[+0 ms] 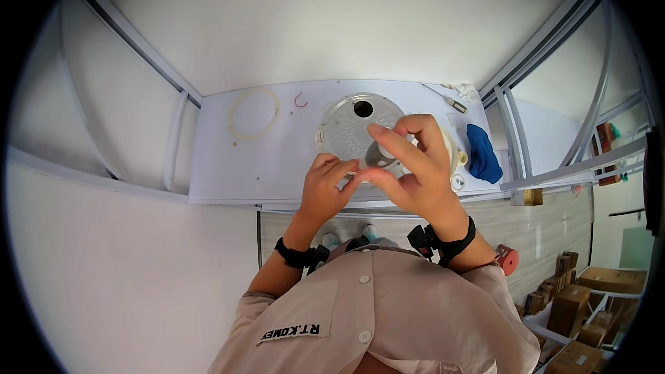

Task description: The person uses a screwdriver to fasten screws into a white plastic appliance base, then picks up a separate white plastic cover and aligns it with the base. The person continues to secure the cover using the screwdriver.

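A silver round metal cover (339, 125) with a dark round hole near its far edge lies on the white table, just beyond my hands. Over its near edge, my right hand (424, 170) curves its thumb and index finger around a grey and white roll-like piece (378, 155). Exactly how the other fingers bear on this piece is hidden. Beside it, my left hand (327, 183) is closed, thumb and fingers drawn together near the right thumb's tip. Whatever thin thing lies in that pinch is too small to make out. Part of a cream round rim (454, 154) shows behind my right hand.
On the white table (215, 173) lie a cream ring (232, 114) and a small red curved strip (299, 102) at left. A screwdriver (454, 103), white crumpled cloth (465, 90) and blue cloth (483, 154) lie at right. Metal posts flank the table; cardboard boxes (569, 308) stand lower right.
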A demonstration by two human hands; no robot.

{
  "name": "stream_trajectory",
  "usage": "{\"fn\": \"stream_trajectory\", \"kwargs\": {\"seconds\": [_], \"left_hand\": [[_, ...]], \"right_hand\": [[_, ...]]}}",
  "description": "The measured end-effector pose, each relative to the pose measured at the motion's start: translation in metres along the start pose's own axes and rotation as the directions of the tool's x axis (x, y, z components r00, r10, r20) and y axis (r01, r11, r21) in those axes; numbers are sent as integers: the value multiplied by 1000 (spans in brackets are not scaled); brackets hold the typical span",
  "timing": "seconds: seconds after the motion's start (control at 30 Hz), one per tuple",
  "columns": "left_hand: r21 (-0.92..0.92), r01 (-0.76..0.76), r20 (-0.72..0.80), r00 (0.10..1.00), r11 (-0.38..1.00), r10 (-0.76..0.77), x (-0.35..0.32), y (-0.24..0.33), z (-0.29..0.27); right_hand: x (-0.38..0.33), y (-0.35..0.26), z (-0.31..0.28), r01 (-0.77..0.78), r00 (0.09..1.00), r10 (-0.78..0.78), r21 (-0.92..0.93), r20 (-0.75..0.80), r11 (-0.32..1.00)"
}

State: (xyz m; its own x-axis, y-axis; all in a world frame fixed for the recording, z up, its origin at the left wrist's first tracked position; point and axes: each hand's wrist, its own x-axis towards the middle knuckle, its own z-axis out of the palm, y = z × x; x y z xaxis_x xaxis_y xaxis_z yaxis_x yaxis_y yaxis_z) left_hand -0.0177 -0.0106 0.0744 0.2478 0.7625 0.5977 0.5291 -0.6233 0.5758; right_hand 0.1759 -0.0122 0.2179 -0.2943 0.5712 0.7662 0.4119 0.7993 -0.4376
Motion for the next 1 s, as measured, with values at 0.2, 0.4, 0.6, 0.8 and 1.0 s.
{"fn": "stream_trajectory", "kwargs": {"seconds": [0.2, 0.4, 0.6, 0.8, 1.0], "left_hand": [[-8, 9, -12, 1000, 1000, -9, 1, 3, -2], [-5, -1, -32, 999, 1000, 1, 1, 3, 3], [-16, 15, -18, 1000, 1000, -15, 1, 4, 2], [7, -8, -48, 999, 1000, 8, 1, 5, 5], [40, -19, -72, 997, 999, 21, 0, 7, 8]], "right_hand": [[4, -5, 7, -97, 995, 95, 205, 20, 974], [-6, 0, 0, -34, 999, 34, 15, 1, 999], [9, -4, -3, -75, 997, 66, 279, 44, 957], [-2, 1, 1, -4, 997, -15, 249, 77, 969], [-5, -2, 10, 25, 1000, -26, 188, 4, 982]]}}
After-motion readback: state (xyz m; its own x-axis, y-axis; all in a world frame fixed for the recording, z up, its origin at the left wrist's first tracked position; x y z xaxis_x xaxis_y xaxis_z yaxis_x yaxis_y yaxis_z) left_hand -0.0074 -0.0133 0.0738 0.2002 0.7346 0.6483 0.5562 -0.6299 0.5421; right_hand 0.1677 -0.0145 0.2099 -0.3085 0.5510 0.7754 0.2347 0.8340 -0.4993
